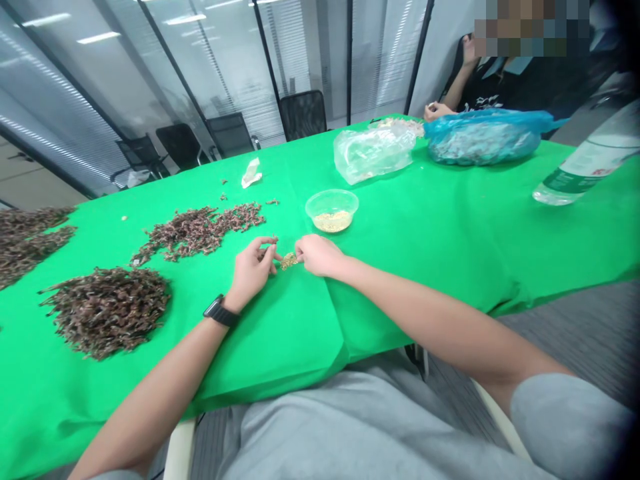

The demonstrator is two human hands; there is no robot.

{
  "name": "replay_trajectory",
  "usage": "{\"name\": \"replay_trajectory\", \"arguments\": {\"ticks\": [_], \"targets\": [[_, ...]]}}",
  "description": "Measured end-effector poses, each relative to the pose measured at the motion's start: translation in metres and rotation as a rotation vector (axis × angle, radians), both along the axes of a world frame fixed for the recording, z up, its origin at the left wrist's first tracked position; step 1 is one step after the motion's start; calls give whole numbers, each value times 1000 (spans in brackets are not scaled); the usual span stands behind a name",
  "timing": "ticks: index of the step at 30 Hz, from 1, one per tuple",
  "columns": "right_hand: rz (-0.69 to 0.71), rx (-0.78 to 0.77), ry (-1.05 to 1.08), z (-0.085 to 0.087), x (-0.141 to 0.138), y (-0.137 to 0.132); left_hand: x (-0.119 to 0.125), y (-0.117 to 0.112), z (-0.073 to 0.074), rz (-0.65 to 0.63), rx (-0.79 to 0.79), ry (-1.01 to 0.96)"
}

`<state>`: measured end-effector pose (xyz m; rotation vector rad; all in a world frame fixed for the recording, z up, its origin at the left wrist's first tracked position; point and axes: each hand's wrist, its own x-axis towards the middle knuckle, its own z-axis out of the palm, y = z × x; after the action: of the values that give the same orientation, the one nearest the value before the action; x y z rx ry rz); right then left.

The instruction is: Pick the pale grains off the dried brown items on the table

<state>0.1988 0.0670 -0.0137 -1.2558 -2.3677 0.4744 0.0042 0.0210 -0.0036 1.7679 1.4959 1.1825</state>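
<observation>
Both my hands rest on the green tablecloth (410,240) near the middle of the table. My left hand (253,267), with a black watch at the wrist, pinches a small brown dried pod. My right hand (317,255) is closed in a pinch beside it. Between the two hands lies a small heap of yellowish seeds (289,261), touching the fingertips. Just beyond my right hand stands a small clear plastic bowl (332,210) holding more yellowish seeds.
Heaps of brown dried pods lie to the left (107,308), (200,230), (30,240). A clear plastic bag (373,152), a blue plastic bag (483,137) and a lying water bottle (590,163) are at the far right. Another person's hand (437,110) rests at the far edge. Black chairs stand behind.
</observation>
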Motion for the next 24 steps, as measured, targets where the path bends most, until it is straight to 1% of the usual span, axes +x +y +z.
{"name": "replay_trajectory", "arguments": {"ticks": [3, 6, 9, 14, 20, 24], "targets": [[-1, -25, 79, 0, -2, 3, 2, 0, 0, -17, -36, -52], [-23, -113, 230, 2, -2, 6, 5, 0, 2, -40, -87, -156], [-34, -167, 314, 4, -3, 8, 7, -1, 4, -61, -127, -251], [-31, -189, 352, 4, -4, 8, 8, -3, 6, -72, -168, -327], [0, -292, 416, 5, -3, 8, 9, -5, 7, -62, -180, -356], [12, -300, 411, 3, -4, 8, 10, -6, 9, -65, -184, -391]]}}
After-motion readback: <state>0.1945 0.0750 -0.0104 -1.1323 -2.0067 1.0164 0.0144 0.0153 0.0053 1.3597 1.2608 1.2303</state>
